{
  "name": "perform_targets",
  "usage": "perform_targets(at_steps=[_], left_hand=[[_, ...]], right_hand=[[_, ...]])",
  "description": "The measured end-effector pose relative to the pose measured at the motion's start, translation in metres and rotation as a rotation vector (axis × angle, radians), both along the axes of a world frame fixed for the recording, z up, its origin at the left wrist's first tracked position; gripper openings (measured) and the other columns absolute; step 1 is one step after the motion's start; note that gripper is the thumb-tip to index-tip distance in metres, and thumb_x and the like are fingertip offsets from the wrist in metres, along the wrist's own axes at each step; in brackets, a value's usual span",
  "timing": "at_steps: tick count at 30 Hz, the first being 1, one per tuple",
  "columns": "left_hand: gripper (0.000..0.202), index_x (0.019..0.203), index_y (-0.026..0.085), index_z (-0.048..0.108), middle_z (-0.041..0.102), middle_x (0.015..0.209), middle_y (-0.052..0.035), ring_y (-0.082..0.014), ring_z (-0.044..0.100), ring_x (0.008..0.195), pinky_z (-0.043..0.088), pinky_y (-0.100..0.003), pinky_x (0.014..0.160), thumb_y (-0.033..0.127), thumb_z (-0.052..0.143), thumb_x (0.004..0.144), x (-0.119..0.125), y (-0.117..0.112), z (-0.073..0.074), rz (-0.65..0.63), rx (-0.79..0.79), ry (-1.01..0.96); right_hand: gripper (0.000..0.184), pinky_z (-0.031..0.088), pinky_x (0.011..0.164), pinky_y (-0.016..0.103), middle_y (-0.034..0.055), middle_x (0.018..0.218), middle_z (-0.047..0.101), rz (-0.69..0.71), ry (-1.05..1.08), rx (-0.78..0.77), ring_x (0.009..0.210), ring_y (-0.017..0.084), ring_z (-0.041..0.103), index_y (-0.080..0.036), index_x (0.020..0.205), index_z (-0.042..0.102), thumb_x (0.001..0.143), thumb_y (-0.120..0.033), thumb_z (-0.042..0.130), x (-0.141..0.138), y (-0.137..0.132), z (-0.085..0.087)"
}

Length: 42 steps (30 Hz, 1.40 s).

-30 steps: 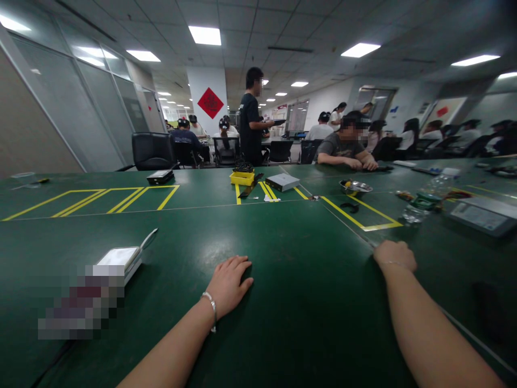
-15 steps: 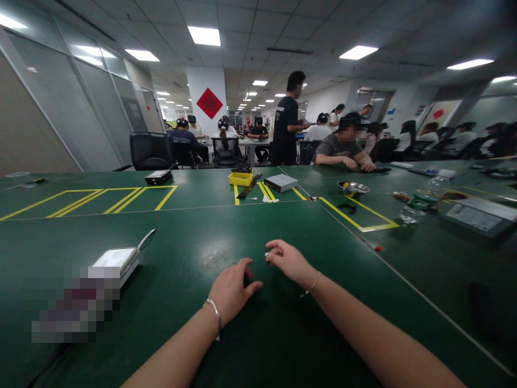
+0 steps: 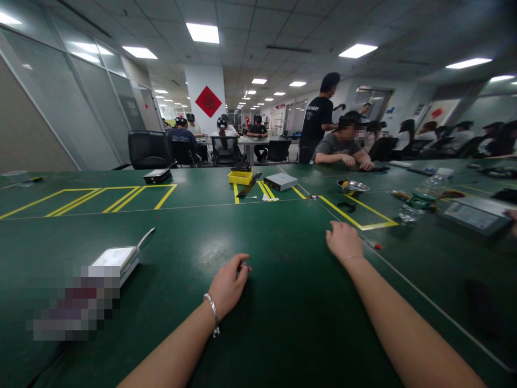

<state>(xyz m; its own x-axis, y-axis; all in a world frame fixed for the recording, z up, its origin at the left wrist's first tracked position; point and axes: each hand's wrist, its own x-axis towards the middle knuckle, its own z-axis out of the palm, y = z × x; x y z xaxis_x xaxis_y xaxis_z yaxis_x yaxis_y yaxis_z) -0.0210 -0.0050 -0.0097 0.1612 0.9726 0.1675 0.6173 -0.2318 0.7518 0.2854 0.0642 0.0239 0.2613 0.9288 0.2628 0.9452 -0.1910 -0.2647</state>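
My left hand [image 3: 228, 285] is just above the green table, its thumb and fingers closed together. A small shiny, reddish thing [image 3: 244, 264] shows between the fingertips, too small to name. My right hand [image 3: 344, 241] is farther forward and to the right, back upward, fingers curved down and slightly apart, with no held thing showing. Its fingertips are partly hidden. To the right of it lies a small orange piece [image 3: 378, 246] beside the table seam. A dark curved piece [image 3: 346, 207] lies just beyond, inside a yellow tape outline.
A power bank-like white device [image 3: 115, 258] with a cable lies left. Toward the far edge are a yellow tray [image 3: 239, 178], a grey box [image 3: 280, 181] and a metal bowl [image 3: 353, 186]. A plastic bottle [image 3: 426, 195] and a grey metal box [image 3: 477, 214] lie right. A person [image 3: 341, 145] sits opposite.
My right hand has moved right and forward, away from my left. My left hand has drawn slightly left, its fingers now closed. A standing person behind has moved to the right.
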Motion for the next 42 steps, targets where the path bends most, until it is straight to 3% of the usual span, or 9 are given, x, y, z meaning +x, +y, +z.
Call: perform_targets(at_steps=[6, 9, 14, 19, 23, 27, 29, 33, 42], left_hand=[[0.039, 0.116, 0.016, 0.045, 0.065, 0.095, -0.0057, -0.0146, 0.060, 0.080, 0.044, -0.030, 0.077, 0.034, 0.035, 0.083, -0.006, 0.008, -0.006, -0.029, -0.119, -0.262], [0.038, 0.115, 0.016, 0.046, 0.064, 0.094, -0.0058, -0.0147, 0.060, 0.079, 0.044, -0.031, 0.078, 0.034, 0.037, 0.082, -0.007, 0.009, -0.007, -0.046, -0.137, -0.299], [0.036, 0.112, 0.016, 0.045, 0.064, 0.093, -0.0059, -0.0146, 0.059, 0.082, 0.042, -0.032, 0.080, 0.030, 0.043, 0.080, -0.006, 0.011, -0.010, -0.062, -0.168, -0.361], [0.029, 0.104, 0.015, 0.044, 0.064, 0.094, -0.0073, -0.0145, 0.059, 0.081, 0.043, -0.032, 0.078, 0.027, 0.045, 0.078, -0.003, 0.011, -0.008, -0.047, -0.187, -0.419], [0.027, 0.102, 0.014, 0.045, 0.064, 0.087, -0.0071, -0.0146, 0.059, 0.076, 0.044, -0.032, 0.075, 0.031, 0.039, 0.081, -0.003, 0.008, -0.003, -0.011, -0.150, -0.397], [0.030, 0.101, 0.015, 0.048, 0.064, 0.085, -0.0059, -0.0148, 0.059, 0.075, 0.044, -0.031, 0.072, 0.035, 0.033, 0.084, -0.004, 0.008, -0.004, -0.025, -0.142, -0.377], [0.030, 0.101, 0.016, 0.049, 0.064, 0.082, -0.0046, -0.0148, 0.058, 0.074, 0.044, -0.030, 0.072, 0.035, 0.034, 0.084, -0.005, 0.009, -0.006, -0.049, -0.132, -0.377], [0.026, 0.101, 0.018, 0.051, 0.062, 0.081, -0.0021, -0.0143, 0.057, 0.075, 0.043, -0.029, 0.072, 0.031, 0.042, 0.080, -0.006, 0.012, -0.012, -0.067, -0.094, -0.365], [0.015, 0.088, 0.020, 0.050, 0.052, 0.066, 0.0040, -0.0110, 0.049, 0.061, 0.038, -0.024, 0.058, 0.025, 0.048, 0.075, -0.005, 0.010, -0.011, -0.042, -0.052, -0.276]], right_hand=[[0.046, 0.035, 0.081, 0.049, 0.0225, 0.123, 0.040, -0.482, 0.066, -0.276, 0.111, 0.038, 0.037, -0.012, 0.119, 0.047, 0.080, -0.030, 0.034, 0.093, 0.001, -0.025], [0.045, 0.038, 0.078, 0.046, 0.0262, 0.120, 0.042, -0.488, 0.092, -0.306, 0.109, 0.039, 0.038, -0.004, 0.114, 0.052, 0.077, -0.025, 0.038, 0.106, 0.002, -0.031], [0.036, 0.035, 0.079, 0.050, 0.0342, 0.110, 0.043, -0.420, 0.178, -0.171, 0.107, 0.041, 0.040, 0.004, 0.100, 0.058, 0.074, -0.014, 0.039, 0.099, -0.003, -0.022], [0.027, 0.033, 0.086, 0.044, 0.0255, 0.109, 0.049, -0.168, 0.322, -0.107, 0.105, 0.032, 0.044, -0.005, 0.096, 0.060, 0.077, -0.014, 0.042, 0.057, 0.004, -0.007], [0.022, 0.043, 0.077, 0.030, 0.0104, 0.091, 0.061, 0.169, 0.568, -0.130, 0.084, 0.017, 0.057, -0.014, 0.092, 0.059, 0.082, -0.023, 0.041, -0.024, 0.006, -0.009], [0.014, 0.047, 0.068, 0.026, 0.0056, 0.083, 0.063, 0.484, 1.262, -0.282, 0.069, 0.011, 0.059, -0.016, 0.088, 0.055, 0.077, -0.023, 0.053, -0.109, -0.016, -0.020], [0.021, 0.047, 0.066, 0.025, 0.0044, 0.080, 0.063, 0.545, 1.615, -0.363, 0.066, 0.010, 0.059, -0.015, 0.085, 0.053, 0.068, -0.022, 0.063, -0.136, -0.030, -0.025], [0.023, 0.046, 0.060, 0.023, 0.0037, 0.072, 0.064, 0.509, 1.796, -0.431, 0.062, 0.009, 0.058, -0.013, 0.078, 0.054, 0.063, -0.024, 0.068, -0.153, -0.044, -0.032], [0.026, 0.042, 0.054, 0.021, 0.0045, 0.077, 0.065, 0.528, 1.773, -0.445, 0.063, 0.010, 0.059, -0.013, 0.075, 0.056, 0.055, -0.017, 0.073, -0.148, -0.038, -0.039]])
